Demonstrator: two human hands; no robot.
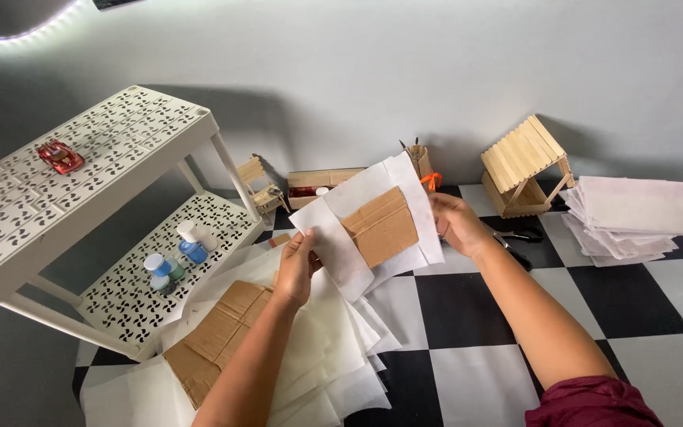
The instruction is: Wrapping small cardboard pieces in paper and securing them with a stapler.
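I hold up a white paper sheet (349, 237) with a small brown cardboard piece (381, 228) lying against its middle. My left hand (296, 265) grips the sheet's lower left edge. Its right edge is pinched by my right hand (456, 224), near the cardboard. The sheet is tilted and lifted above the checkered floor (468, 308). Below it lies a pile of white paper sheets (326, 348) and a larger flat cardboard piece (215, 336).
A white perforated two-tier rack (112, 142) stands at left with a red toy car (60, 156) on top and small paint bottles (171, 261) on the lower shelf. A craft-stick house (525, 166), a stack of white paper (634, 217), scissors (519, 237) and a stick chair (258, 190) sit behind.
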